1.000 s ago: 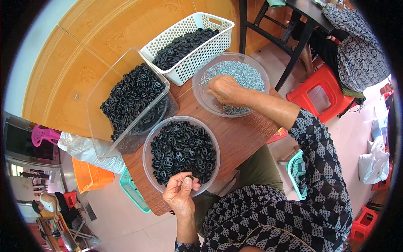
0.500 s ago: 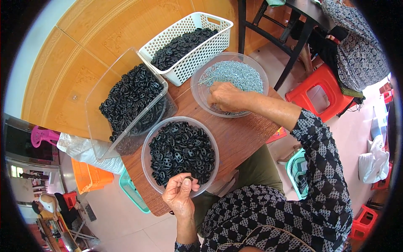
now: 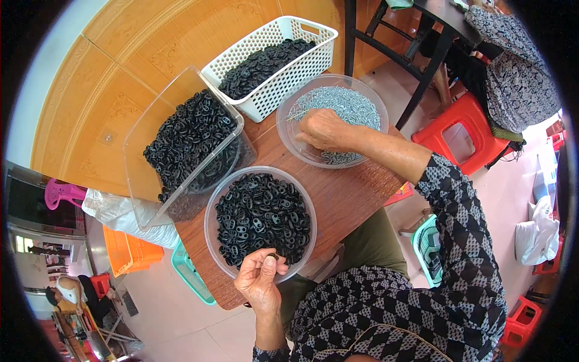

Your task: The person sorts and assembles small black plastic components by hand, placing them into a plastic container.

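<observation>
Blackish piece (image 3: 274,256) sits pinched between fingers (image 3: 258,256) of the left hand (image 3: 262,282).

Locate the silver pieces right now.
Head view, upper half, right of centre: the silver pieces lie in a clear bowl on the table, beside the white basket, with the right hand over the bowl's left part.

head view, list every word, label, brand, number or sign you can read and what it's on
None can be read.
Orange crate: pale marks on its side, too small to tell whether they are print.
Red item by the table edge: yellow marks, too small and partly hidden.
Tub of black pieces, tub of metal pieces, white basket: no print seen.
</observation>
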The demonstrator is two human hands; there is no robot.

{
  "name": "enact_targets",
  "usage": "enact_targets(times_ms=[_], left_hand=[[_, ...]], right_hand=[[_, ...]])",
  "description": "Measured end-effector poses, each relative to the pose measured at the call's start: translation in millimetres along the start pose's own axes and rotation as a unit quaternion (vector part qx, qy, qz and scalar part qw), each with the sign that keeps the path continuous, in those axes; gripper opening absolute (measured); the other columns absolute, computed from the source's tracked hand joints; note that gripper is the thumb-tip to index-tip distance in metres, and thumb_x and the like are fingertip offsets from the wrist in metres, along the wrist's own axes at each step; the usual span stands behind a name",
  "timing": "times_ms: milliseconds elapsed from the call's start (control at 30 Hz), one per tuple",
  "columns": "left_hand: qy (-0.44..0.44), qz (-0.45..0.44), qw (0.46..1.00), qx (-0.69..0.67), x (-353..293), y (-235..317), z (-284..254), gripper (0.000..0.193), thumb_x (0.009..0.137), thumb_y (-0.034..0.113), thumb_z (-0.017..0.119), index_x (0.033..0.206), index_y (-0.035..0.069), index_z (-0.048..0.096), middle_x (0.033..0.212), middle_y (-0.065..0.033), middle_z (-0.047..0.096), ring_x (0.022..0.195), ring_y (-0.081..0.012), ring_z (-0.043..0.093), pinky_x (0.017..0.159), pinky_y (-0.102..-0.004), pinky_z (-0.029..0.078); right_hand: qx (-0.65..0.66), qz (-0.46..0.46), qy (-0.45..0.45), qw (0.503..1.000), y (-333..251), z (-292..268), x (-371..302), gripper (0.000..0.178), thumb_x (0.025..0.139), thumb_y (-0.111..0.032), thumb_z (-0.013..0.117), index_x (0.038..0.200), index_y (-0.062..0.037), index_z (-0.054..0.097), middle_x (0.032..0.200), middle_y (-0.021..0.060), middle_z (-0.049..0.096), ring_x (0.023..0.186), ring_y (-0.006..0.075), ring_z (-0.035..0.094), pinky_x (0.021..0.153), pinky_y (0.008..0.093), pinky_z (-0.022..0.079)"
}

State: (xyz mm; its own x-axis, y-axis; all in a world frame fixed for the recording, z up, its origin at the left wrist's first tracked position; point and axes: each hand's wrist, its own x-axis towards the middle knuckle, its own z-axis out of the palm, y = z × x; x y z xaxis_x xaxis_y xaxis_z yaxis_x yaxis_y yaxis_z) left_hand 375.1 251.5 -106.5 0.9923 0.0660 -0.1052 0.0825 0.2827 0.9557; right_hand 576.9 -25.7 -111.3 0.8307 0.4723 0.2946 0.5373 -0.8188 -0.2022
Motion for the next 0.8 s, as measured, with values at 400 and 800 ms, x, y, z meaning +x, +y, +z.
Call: enact_targets(times_ms=[400, 800], left_hand=[[0.0, 0.004, 1.0, -0.004, 0.5, -0.7, 1.1, 0.016, 0.085, 0.006, 0.066, 0.094, -0.006, 0.061, 0.076, -0.0138, 0.066, 0.059, -0.015, 0.061, 0.056, -0.024, 0.051], [0.034, -0.004, 0.999, 0.001, -4.7, 1.9, -0.8, 0.018, 0.084, 0.006, 0.066, 0.094, -0.007, 0.06, 0.076, -0.0142, 0.065, 0.058, -0.0169, 0.06, 0.054, -0.0261, 0.051]], right_hand=[[0.063, -0.004, 0.042, 0.997, 7.0, 1.8, -6.6, 0.002, 0.062, -0.002, 0.06, 0.064, -0.0035, 0.059, 0.068, 0.0186, 0.058, 0.075, 0.0396, 0.057, 0.061, 0.0492, 0.046], [-0.026, -0.101, -0.016, 0.994, 1.6, 23.0, 0.1, 0.01, 0.068, -0.007, 0.06, 0.065, -0.0008, 0.054, 0.073, 0.0153, 0.056, 0.078, 0.0355, 0.055, 0.066, 0.0456, 0.046]])
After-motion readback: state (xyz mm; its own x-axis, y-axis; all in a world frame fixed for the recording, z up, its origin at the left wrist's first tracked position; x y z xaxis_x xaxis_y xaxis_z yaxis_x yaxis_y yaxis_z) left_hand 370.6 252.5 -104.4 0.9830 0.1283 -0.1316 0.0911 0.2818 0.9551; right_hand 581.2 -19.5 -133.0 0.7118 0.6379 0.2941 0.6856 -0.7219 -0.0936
